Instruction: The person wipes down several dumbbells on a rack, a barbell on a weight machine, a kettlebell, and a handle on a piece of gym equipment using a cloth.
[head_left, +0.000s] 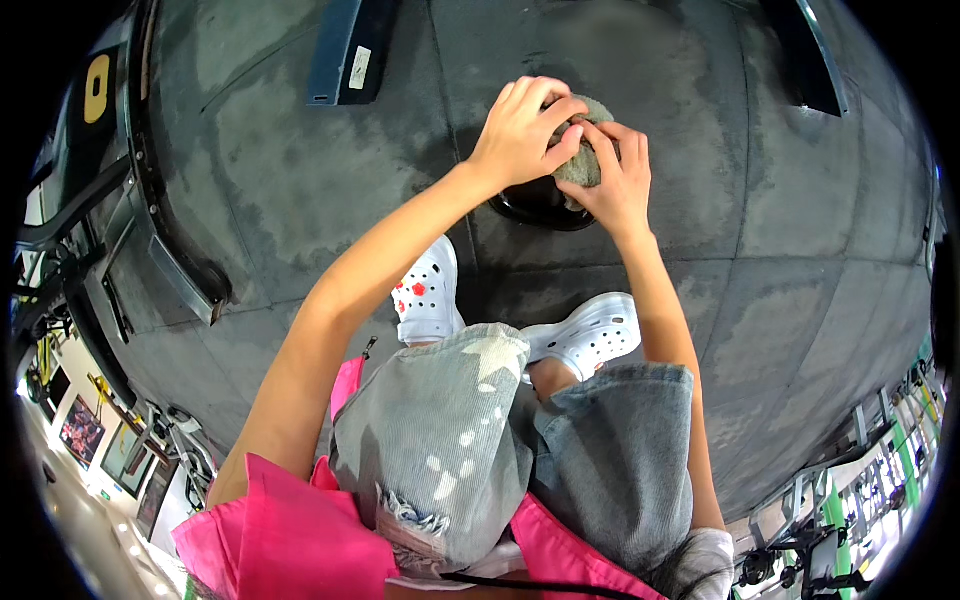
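Both my hands grip a bunched greyish cloth (583, 163) in front of my feet. My left hand (529, 131) presses on its left side with bent fingers. On the right side, the fingers of my right hand (619, 172) curl over the cloth, close to the left thumb. Just under the cloth is a round black glossy object (544, 210), perhaps a bowl or basin, standing on the dark floor matting (337, 180). The hands and cloth hide much of it, so its inside cannot be made out.
White clogs (431, 292) are on my feet just below the black object. A dark metal beam (352, 56) with a label lies ahead left, another (810, 60) ahead right. Gym equipment frames (172, 240) stand along the left; more machines (802, 510) are at lower right.
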